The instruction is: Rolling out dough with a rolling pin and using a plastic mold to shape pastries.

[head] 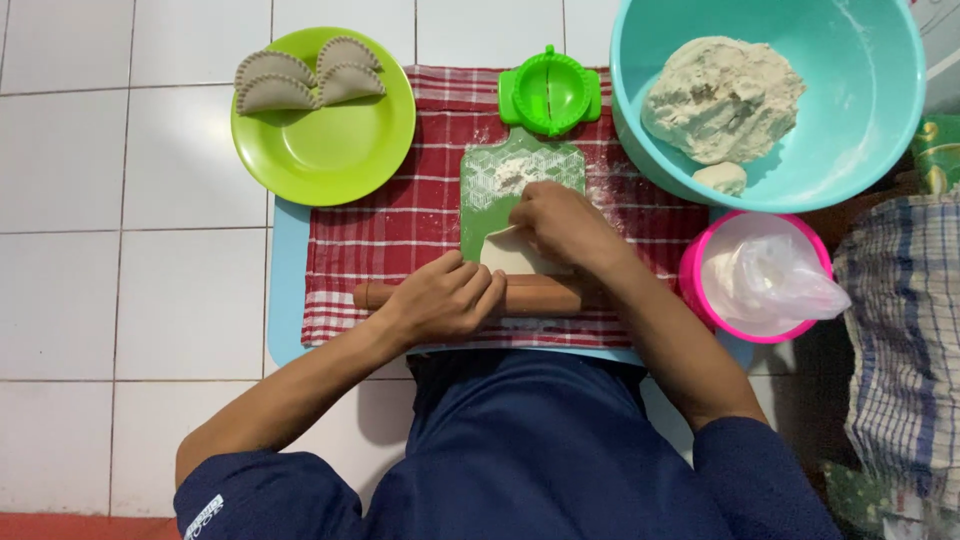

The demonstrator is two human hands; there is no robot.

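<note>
On the green board point(520, 185), your right hand point(560, 222) presses flat on the dough sheet point(505, 252), pinning it, while your left hand point(445, 297) curls closed around the rolling pin point(540, 295) at the sheet's near edge, ready to flatten it.

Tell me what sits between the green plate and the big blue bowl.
In the head view, the green dumpling press lies between the green plate and the blue bowl, on the red checked cloth.
</note>
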